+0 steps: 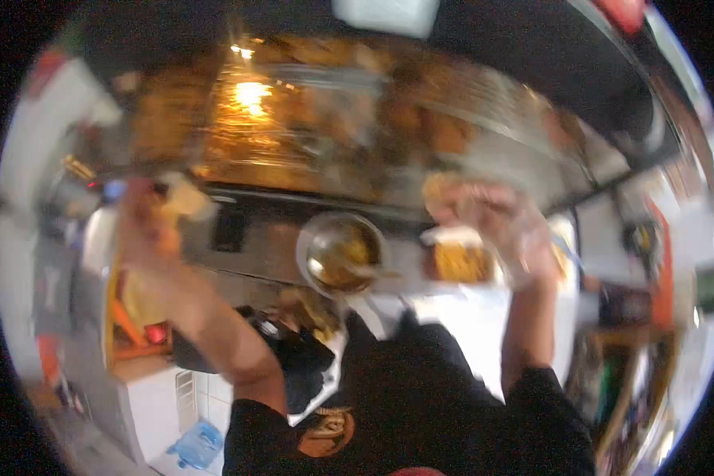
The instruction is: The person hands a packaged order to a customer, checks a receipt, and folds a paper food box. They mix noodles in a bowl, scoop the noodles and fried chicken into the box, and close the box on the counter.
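Motion smears the whole view. On the left my left hand (147, 218) is stretched out, its fingers too blurred to read. A pale yellowish thing (189, 200) is right beside it; whether the hand holds it I cannot tell. My right hand (496, 210), in what looks like a clear plastic glove, is raised on the right. Its fingers curl around a small golden-brown piece of food (436, 193). Below that hand lies a container of orange-yellow food (460, 260). A round metal bowl (343, 254) with yellowish contents and a utensil handle stands between my hands.
Behind the bowl is a brightly lit shelf or display (254, 127) with golden, blurred contents. A white surface (460, 325) extends in front of me. At lower left are a white cabinet (155, 404) and a blue plastic item (198, 446) on the floor.
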A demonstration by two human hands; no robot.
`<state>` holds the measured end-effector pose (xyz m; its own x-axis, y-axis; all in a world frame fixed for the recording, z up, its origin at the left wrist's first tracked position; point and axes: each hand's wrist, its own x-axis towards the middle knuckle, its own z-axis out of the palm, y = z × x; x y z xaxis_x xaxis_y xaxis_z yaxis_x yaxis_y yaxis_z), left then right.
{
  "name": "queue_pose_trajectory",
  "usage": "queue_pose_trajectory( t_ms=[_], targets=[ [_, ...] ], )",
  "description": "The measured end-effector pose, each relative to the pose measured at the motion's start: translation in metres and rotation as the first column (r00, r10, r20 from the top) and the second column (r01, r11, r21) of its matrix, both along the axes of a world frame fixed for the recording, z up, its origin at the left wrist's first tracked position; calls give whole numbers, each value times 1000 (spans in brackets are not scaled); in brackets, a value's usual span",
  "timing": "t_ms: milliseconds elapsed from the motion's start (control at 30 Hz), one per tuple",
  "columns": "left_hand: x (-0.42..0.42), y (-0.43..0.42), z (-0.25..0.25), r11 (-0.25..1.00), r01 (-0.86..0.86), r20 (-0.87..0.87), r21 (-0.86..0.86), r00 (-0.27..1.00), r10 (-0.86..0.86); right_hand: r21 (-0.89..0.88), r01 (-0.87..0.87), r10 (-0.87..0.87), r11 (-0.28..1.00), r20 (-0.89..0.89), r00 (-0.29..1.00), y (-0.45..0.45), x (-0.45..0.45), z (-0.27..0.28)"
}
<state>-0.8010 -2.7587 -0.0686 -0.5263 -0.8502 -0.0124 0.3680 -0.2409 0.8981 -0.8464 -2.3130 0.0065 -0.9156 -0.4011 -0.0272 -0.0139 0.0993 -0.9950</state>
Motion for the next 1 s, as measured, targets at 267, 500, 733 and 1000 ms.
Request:
queue_pose_trajectory(
  t_ms=[267,500,733,1000],
  targets=[
    [16,45,38,989,144,-278,34,952,-129,463,-263,533,846,-739,413,-223,-31,103],
    [17,52,48,991,102,-260,84,962,-77,841,20,819,540,-531,217,-350,-84,72],
    [13,45,46,997,68,-239,32,969,-58,597,-145,609,789,-728,316,-342,-93,72],
    [-15,5,27,996,84,-279,-11,956,-84,-165,-315,220,935,-429,876,-171,-13,33]
  ],
)
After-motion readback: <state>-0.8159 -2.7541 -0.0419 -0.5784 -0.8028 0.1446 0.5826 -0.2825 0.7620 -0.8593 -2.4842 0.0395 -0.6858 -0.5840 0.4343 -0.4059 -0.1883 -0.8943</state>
